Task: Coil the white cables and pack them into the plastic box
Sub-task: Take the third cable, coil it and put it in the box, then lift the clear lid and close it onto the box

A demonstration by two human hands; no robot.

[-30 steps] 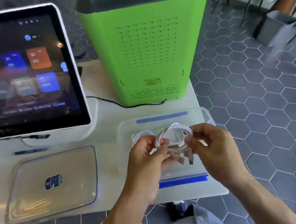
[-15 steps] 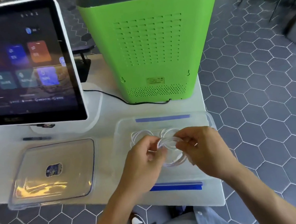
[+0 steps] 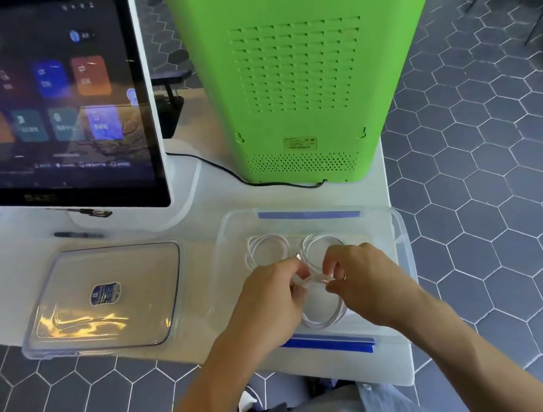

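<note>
A clear plastic box (image 3: 402,240) with blue clips sits at the table's front right. Inside it lie two coiled white cables, one at the back left (image 3: 265,249) and one at the back middle (image 3: 323,244). A third white coil (image 3: 324,313) rests low in the box under my hands. My left hand (image 3: 268,296) and my right hand (image 3: 369,276) both pinch the top of this coil, fingertips nearly touching. The cable ends are hidden by my fingers.
The box's clear lid (image 3: 103,300) lies to the left, overhanging the table edge. A touchscreen monitor (image 3: 43,108) stands at the back left, with a pen (image 3: 77,235) in front. A green machine (image 3: 297,74) with a black cord (image 3: 260,181) stands behind the box.
My hands lowered the coil from above the box down into it. The view shifted slightly closer and to the right.
</note>
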